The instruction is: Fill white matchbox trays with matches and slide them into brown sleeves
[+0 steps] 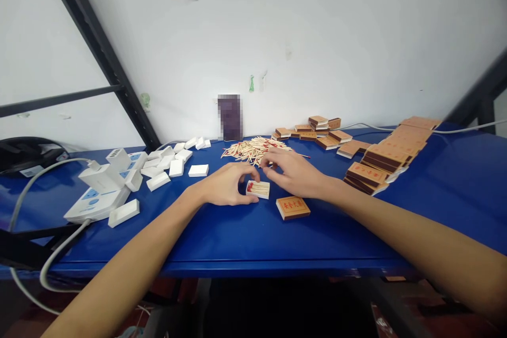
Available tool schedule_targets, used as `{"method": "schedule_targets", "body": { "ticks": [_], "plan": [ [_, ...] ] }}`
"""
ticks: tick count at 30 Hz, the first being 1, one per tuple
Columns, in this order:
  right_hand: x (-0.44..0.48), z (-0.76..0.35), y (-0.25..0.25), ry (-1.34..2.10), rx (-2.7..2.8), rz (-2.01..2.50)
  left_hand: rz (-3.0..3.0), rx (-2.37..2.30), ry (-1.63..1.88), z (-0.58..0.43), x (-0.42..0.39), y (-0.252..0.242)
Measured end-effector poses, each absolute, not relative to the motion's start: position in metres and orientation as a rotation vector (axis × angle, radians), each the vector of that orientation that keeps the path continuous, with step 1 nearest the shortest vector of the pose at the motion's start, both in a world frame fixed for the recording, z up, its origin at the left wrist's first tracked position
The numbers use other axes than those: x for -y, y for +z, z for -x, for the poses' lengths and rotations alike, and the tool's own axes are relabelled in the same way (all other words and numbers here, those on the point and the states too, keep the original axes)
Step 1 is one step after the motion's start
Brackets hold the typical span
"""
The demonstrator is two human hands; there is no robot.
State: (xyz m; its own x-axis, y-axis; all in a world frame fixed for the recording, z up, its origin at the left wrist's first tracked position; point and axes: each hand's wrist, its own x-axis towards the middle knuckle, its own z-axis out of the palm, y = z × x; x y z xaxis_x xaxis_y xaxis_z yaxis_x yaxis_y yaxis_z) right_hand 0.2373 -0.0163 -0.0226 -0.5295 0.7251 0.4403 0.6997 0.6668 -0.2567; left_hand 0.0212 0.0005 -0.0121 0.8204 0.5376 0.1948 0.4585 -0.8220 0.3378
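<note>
A small white matchbox tray (pixel 258 190) lies on the blue table with several red-tipped matches inside. My left hand (pixel 229 184) grips its left end, thumb at the near side and fingers at the far side. Just beyond and to the right of the tray is my right hand (pixel 292 171), its fingers curled in a pinch; whether a match sits between them is hidden. Behind both hands a heap of loose matches (pixel 251 149) spreads over the table. An orange-brown matchbox sleeve (pixel 293 207) rests near my right wrist, its red lettering facing up.
Several white trays (pixel 176 168) are scattered on the left, beside a power strip (pixel 95 203) with chargers and cables. Orange-brown matchboxes (pixel 368 174) are stacked and strewn on the right. A blurred dark rectangle (pixel 230 117) stands against the wall. The blue table (pixel 222 243) ends nearest me.
</note>
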Motion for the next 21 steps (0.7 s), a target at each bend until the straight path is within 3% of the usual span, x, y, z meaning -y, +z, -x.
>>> {"method": "schedule_targets", "body": {
  "ticks": [7,13,21],
  "plan": [
    [-0.006,-0.258,-0.029,-0.085,2.365,1.372,-2.732,-0.756,0.389,-0.030,0.003,-0.016],
    [-0.010,-0.259,-0.036,-0.060,2.490,1.251,-2.717,-0.751,0.351,-0.028,0.005,-0.014],
    [-0.019,-0.248,-0.046,-0.020,2.431,1.257,-2.583,-0.815,0.553,-0.029,-0.001,-0.017]
  ]
}}
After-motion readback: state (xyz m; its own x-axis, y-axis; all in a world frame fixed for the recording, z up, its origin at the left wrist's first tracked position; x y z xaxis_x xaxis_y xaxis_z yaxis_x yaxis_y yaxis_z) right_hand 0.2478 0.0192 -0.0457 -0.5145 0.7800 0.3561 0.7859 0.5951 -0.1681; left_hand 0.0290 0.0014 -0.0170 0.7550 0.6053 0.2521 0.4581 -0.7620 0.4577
